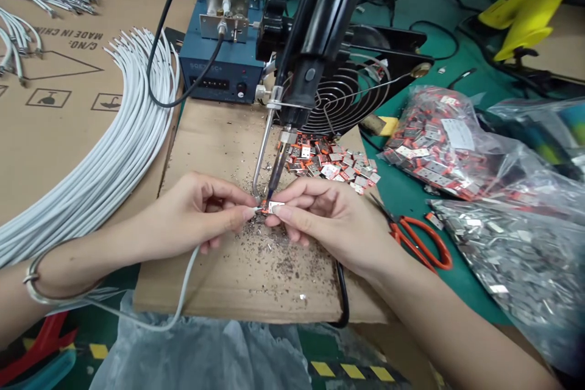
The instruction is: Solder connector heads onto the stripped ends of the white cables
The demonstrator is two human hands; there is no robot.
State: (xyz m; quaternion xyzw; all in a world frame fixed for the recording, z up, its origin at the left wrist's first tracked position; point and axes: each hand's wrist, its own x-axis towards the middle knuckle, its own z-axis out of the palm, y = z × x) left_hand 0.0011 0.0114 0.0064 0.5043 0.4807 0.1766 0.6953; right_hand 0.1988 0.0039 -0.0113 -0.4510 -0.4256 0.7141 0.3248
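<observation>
Between thumb and fingers, my left hand [219, 212] pinches the end of a white cable [186, 283], whose length loops down below the wrist. My right hand [315, 210] grips a small metal USB connector [276, 206] with orange-red plastic. The cable end meets the connector right under the tip of a soldering iron [278, 164], which is mounted on a stand and points down. A thin metal solder feed tube [262, 155] ends close to the same spot. Whether the tip touches the joint cannot be made out.
Loose connectors [333, 164] lie in a pile before a black fan [338, 94]. A blue solder feeder [219, 67] stands behind. White cables [132, 134] lie left. At right are orange-handled scissors [425, 244], a bag of connectors [439, 140] and a bag of metal parts [507, 262]. Dark crumbs litter the cardboard [205, 292].
</observation>
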